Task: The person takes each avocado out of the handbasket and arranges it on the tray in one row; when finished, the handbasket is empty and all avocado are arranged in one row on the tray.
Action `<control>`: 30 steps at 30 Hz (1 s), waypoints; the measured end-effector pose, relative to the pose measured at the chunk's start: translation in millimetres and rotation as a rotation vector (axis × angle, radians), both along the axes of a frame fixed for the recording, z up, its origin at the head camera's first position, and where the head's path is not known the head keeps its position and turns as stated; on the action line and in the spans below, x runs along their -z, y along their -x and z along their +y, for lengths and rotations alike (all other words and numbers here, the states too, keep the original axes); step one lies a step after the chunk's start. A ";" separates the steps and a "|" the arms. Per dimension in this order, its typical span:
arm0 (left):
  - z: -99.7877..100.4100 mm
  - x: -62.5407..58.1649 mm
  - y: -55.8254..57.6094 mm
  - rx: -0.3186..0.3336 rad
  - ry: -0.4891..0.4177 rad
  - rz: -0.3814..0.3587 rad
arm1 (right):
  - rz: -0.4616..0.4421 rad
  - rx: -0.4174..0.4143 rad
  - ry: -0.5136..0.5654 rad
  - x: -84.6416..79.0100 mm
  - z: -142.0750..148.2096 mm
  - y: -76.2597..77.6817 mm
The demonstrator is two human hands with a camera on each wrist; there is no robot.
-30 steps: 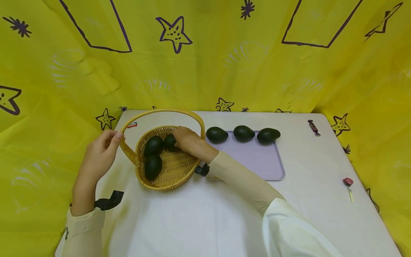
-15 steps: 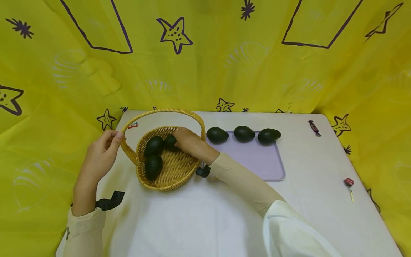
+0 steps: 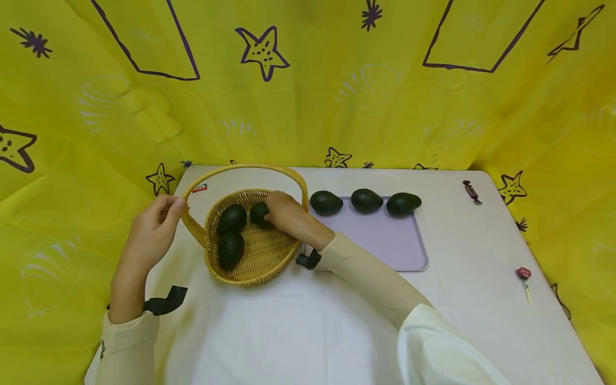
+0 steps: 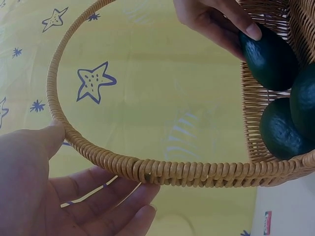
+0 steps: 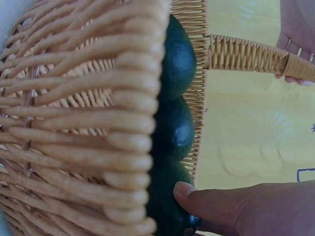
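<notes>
A yellow wicker basket [image 3: 264, 256] stands on the table with three dark green avocados in it. My left hand [image 3: 153, 230] holds the left side of its arched handle [image 3: 245, 165], with the thumb on one side and the fingers on the other, as the left wrist view shows. Inside the basket's far right part, my right hand [image 3: 293, 215] grips one avocado [image 3: 259, 215], its thumb lying on the skin [image 5: 170, 196]. The other two avocados, an upper one [image 3: 232, 218] and a lower one [image 3: 231, 250], lie along the left wall. The right fingertips are mostly hidden.
Right of the basket is a lilac tray [image 3: 380, 240] with three avocados [image 3: 367, 201] in a row at its far edge. A wrapped candy [image 3: 471, 192] and a lollipop [image 3: 523, 274] lie far right. A small red-and-white wrapper [image 3: 199, 188] lies behind the basket. Yellow curtains surround the table.
My right hand has shifted slightly right with the avocado it grips, and a narrow gap now shows between that avocado and the upper left one. The left hand stays on the handle.
</notes>
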State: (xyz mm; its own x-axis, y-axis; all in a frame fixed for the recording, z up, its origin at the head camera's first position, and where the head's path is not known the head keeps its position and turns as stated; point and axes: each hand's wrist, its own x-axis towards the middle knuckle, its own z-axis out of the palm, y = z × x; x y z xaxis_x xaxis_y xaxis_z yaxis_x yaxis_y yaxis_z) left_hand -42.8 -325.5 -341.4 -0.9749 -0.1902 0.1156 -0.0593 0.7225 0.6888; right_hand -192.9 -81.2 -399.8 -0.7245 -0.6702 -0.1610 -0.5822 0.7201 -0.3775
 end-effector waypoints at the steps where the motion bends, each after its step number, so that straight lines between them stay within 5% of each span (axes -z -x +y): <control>1: -0.1 0.3 0.1 0.001 -0.002 -0.002 | 0.007 -0.002 0.007 -0.9 1.5 -1.0; 30: 0.1 0.7 0.0 -0.009 0.007 0.008 | -0.021 -0.119 0.344 -30.4 87.5 -41.2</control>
State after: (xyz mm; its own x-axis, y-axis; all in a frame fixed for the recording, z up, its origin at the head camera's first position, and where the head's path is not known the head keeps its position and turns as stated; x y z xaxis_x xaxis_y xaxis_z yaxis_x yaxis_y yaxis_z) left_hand -42.8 -325.4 -342.1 -0.9722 -0.1979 0.1249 -0.0602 0.7270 0.6840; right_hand -151.7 6.3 -369.5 -0.6372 -0.7671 0.0746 -0.6436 0.4764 -0.5990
